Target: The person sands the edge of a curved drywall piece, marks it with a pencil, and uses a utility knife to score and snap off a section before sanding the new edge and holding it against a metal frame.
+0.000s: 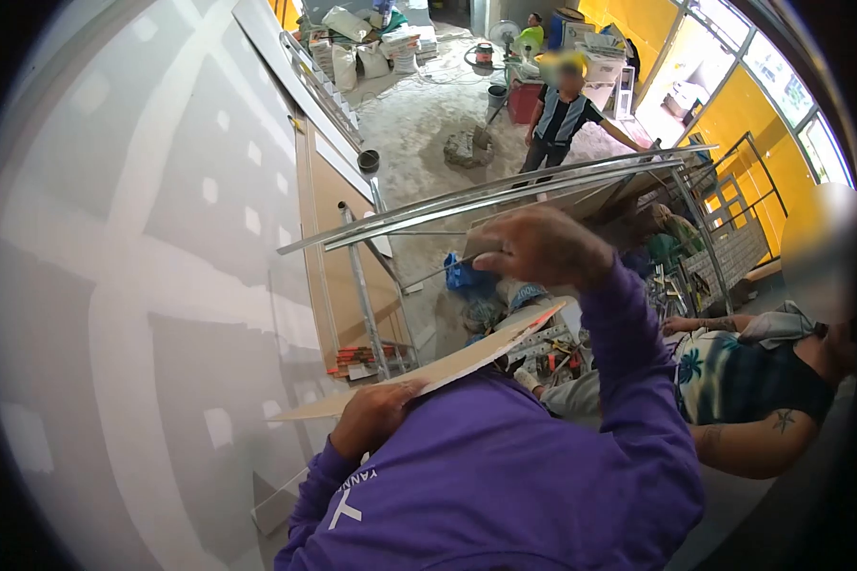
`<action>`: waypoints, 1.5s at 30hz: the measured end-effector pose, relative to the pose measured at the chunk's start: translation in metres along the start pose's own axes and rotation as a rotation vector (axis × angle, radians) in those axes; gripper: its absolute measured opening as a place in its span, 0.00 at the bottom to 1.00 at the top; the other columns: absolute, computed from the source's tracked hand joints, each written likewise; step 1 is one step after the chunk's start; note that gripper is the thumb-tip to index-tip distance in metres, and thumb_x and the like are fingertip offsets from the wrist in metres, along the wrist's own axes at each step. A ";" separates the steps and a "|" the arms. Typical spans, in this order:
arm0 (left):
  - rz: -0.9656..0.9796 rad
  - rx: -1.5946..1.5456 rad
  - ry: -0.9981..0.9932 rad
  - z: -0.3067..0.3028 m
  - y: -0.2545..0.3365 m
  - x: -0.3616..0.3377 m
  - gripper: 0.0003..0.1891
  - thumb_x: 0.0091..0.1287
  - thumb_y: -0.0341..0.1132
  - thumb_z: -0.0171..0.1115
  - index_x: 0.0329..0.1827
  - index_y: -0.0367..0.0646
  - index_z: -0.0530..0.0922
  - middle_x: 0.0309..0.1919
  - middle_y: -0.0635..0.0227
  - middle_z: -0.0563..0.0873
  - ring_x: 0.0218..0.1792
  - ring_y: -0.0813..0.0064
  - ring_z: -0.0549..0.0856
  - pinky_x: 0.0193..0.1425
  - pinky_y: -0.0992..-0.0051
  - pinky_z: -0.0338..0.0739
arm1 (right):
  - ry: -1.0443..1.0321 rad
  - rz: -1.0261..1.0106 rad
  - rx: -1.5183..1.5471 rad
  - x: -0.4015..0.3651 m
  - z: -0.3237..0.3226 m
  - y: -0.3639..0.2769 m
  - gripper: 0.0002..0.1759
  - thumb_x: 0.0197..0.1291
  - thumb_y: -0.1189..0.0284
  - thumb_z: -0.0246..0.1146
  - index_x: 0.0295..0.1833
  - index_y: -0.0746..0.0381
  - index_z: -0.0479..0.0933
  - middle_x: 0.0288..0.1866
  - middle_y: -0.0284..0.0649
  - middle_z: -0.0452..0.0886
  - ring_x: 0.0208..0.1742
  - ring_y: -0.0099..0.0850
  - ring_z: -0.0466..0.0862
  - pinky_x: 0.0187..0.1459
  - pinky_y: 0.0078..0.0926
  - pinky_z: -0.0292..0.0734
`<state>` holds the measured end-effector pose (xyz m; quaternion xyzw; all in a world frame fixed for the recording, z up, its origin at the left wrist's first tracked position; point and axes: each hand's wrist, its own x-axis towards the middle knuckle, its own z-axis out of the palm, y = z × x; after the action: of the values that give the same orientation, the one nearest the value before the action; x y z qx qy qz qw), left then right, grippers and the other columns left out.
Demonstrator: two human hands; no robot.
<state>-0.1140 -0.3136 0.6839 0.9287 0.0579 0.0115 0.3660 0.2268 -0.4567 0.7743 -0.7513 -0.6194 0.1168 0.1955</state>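
Note:
My left hand point(379, 416) is closed around the lower edge of a narrow strip of plasterboard point(448, 366), holding it against my chest. The strip slants up to the right, and orange marks show near its far end. My right hand point(543, 246) is raised above that end, apart from the board, with thumb and fingers curled together. A thin dark line runs out from its fingertips, but I cannot make out what it is. Just beyond this hand, long metal channels point(428, 211) lie across the scaffold frame point(367, 295).
A plasterboard wall point(181, 238) with filled joints stands on my left. One person point(762, 381) is close on my right; another person point(564, 114) stands beyond the channels, an arm stretched toward the scaffold. Tools point(562, 352) lie below. Sacks point(362, 52) and a bucket point(368, 161) are farther back.

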 end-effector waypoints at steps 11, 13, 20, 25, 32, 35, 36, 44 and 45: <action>-0.008 -0.031 0.040 0.002 -0.002 -0.003 0.19 0.70 0.32 0.65 0.64 0.44 0.85 0.49 0.53 0.92 0.44 0.50 0.92 0.47 0.58 0.87 | -0.039 0.097 0.137 0.000 0.043 -0.009 0.33 0.71 0.53 0.67 0.72 0.65 0.76 0.54 0.58 0.88 0.56 0.54 0.88 0.59 0.49 0.82; -0.033 0.008 0.016 -0.001 0.000 -0.003 0.18 0.70 0.32 0.66 0.63 0.44 0.85 0.48 0.53 0.92 0.44 0.50 0.92 0.47 0.58 0.86 | -0.039 0.138 0.146 -0.003 0.039 -0.005 0.33 0.72 0.53 0.67 0.72 0.65 0.76 0.56 0.59 0.88 0.57 0.54 0.88 0.60 0.48 0.82; -0.009 0.003 0.049 0.007 -0.012 0.001 0.19 0.69 0.33 0.68 0.62 0.45 0.85 0.47 0.52 0.92 0.44 0.50 0.92 0.46 0.58 0.86 | 0.037 0.260 0.356 -0.026 0.052 0.020 0.36 0.69 0.54 0.70 0.74 0.65 0.75 0.61 0.58 0.86 0.56 0.49 0.90 0.60 0.42 0.82; 0.001 -0.044 0.043 0.005 -0.018 0.005 0.22 0.65 0.30 0.69 0.63 0.45 0.85 0.47 0.51 0.92 0.43 0.50 0.92 0.46 0.58 0.86 | 0.104 0.435 0.206 -0.045 0.079 0.044 0.37 0.69 0.54 0.70 0.74 0.67 0.74 0.64 0.59 0.85 0.60 0.51 0.88 0.63 0.43 0.82; 0.010 -0.051 0.011 -0.002 -0.019 0.011 0.25 0.61 0.27 0.68 0.65 0.46 0.84 0.49 0.50 0.92 0.44 0.49 0.91 0.46 0.58 0.86 | 0.060 0.547 0.180 -0.064 0.086 0.052 0.37 0.71 0.52 0.66 0.75 0.65 0.73 0.69 0.56 0.82 0.70 0.54 0.81 0.71 0.48 0.76; -0.002 -0.027 -0.024 -0.005 -0.016 0.014 0.25 0.60 0.27 0.68 0.64 0.44 0.84 0.49 0.49 0.92 0.46 0.49 0.92 0.48 0.58 0.86 | 0.046 0.554 0.160 -0.063 0.086 0.050 0.36 0.72 0.52 0.65 0.75 0.65 0.72 0.68 0.57 0.82 0.70 0.54 0.81 0.70 0.48 0.77; 0.010 -0.035 -0.018 -0.005 -0.016 0.015 0.25 0.60 0.26 0.68 0.64 0.44 0.84 0.49 0.49 0.92 0.46 0.50 0.92 0.49 0.58 0.86 | 0.061 0.542 0.149 -0.062 0.088 0.051 0.36 0.72 0.51 0.65 0.75 0.65 0.72 0.68 0.57 0.83 0.70 0.54 0.82 0.70 0.48 0.77; 0.020 -0.013 -0.020 -0.006 -0.015 0.013 0.25 0.59 0.24 0.66 0.64 0.42 0.85 0.50 0.49 0.92 0.47 0.49 0.92 0.51 0.58 0.87 | 0.083 0.512 0.118 -0.058 0.100 0.049 0.35 0.73 0.50 0.65 0.74 0.64 0.74 0.67 0.56 0.84 0.68 0.53 0.83 0.68 0.49 0.79; 0.019 -0.012 -0.018 -0.005 -0.015 0.012 0.26 0.59 0.24 0.66 0.64 0.42 0.85 0.49 0.49 0.92 0.47 0.49 0.92 0.50 0.58 0.87 | 0.087 0.508 0.114 -0.059 0.099 0.048 0.35 0.73 0.51 0.65 0.74 0.65 0.74 0.66 0.56 0.84 0.68 0.53 0.83 0.68 0.49 0.79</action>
<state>-0.1035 -0.2980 0.6774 0.9270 0.0458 0.0071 0.3721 0.2158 -0.5066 0.6602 -0.8747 -0.3945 0.1644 0.2284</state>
